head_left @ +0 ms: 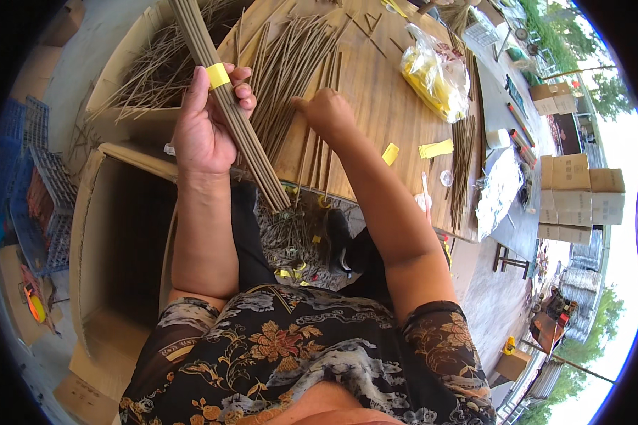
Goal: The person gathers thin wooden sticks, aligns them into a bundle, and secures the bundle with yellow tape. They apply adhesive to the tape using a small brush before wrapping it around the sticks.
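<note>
A bundle of thin brown sticks (252, 142) rests slantwise in my left hand (204, 134). A yellow paper band (217, 75) wraps the bundle, and my thumb and fingers close around it there. Over the wooden table (376, 92), my right hand (326, 117) is closed with its back upward. Its fingertips are hidden, so anything pinched in them cannot be made out. Loose brown sticks (287, 67) lie spread on the tabletop beside and beneath that hand.
Yellow paper strips (436, 149) lie to the right, below a clear plastic bag of yellow strips (439, 78). An open cardboard box (96, 241) stands at my left; another box (131, 85) beyond holds sticks. Blue crates (42, 205) sit far left. Scraps litter the floor.
</note>
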`<act>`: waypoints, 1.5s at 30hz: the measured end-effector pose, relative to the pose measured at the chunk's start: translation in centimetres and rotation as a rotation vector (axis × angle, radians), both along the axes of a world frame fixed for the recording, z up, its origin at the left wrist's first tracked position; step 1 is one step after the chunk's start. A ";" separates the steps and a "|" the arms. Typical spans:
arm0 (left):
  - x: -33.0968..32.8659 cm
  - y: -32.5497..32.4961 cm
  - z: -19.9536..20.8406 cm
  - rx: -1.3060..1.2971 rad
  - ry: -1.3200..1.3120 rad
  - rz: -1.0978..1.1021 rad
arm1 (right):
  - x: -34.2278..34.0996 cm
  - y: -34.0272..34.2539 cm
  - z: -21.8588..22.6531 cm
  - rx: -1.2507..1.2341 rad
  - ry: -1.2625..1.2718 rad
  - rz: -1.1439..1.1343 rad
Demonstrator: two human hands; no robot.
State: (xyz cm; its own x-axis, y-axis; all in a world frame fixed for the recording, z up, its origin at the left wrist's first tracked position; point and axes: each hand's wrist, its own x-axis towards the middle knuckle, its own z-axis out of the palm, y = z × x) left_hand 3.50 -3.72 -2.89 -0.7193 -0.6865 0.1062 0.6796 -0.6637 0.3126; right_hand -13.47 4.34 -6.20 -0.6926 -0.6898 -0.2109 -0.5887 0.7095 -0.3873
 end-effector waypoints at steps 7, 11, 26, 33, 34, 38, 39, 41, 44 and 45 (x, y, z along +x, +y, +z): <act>0.1 0.0 -0.2 0.023 -0.023 -0.007 | -0.6 -2.6 0.4 -0.019 0.004 -0.005; 0.3 -0.2 -0.1 0.023 -0.007 -0.018 | -2.6 -2.7 -0.9 -0.016 -0.228 -0.047; -0.2 0.0 -0.5 0.035 0.033 -0.054 | -1.2 5.2 3.2 -0.625 -0.912 -0.092; -0.5 0.4 -0.8 0.051 -0.019 -0.034 | 6.4 13.2 6.4 -0.621 -0.737 -0.053; -0.5 0.3 -0.9 0.049 -0.030 -0.033 | 7.3 14.4 6.4 -0.628 -0.784 -0.048; -0.9 0.9 -0.7 0.020 -0.022 -0.030 | 10.3 16.7 5.9 -0.592 -0.827 -0.017; -0.9 0.9 -0.8 0.021 -0.017 -0.031 | 10.6 16.9 5.9 -0.580 -0.809 -0.013; -1.0 0.8 -1.0 0.024 -0.004 -0.033 | 11.0 17.3 5.9 -0.555 -0.770 -0.003; -1.1 0.8 -0.8 0.015 0.005 -0.041 | 10.9 17.7 5.2 -0.536 -0.747 0.012; -1.2 0.8 -0.8 0.009 0.000 -0.031 | 11.0 17.6 5.1 -0.531 -0.740 0.013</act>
